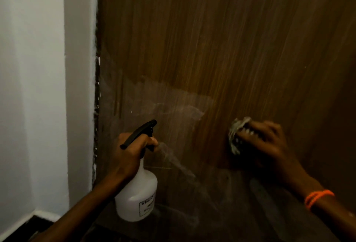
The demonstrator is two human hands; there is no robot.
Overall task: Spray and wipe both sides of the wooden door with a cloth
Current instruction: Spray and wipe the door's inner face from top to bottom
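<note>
— Holding what, on the left?
— Left hand [133,151] grips the neck of a white spray bottle [137,195], finger curled on the black trigger [142,133]. Its contents cannot be judged through the plastic.
— And the right?
— Right hand [264,139] presses a bunched cloth [236,132] against the wooden door [221,45], fingers curled round it.
— Surroundings?
— Pale wet smears mark the door's lower left. A white wall [38,87] adjoins the door's left edge. An orange band [317,198] circles the right wrist.
</note>
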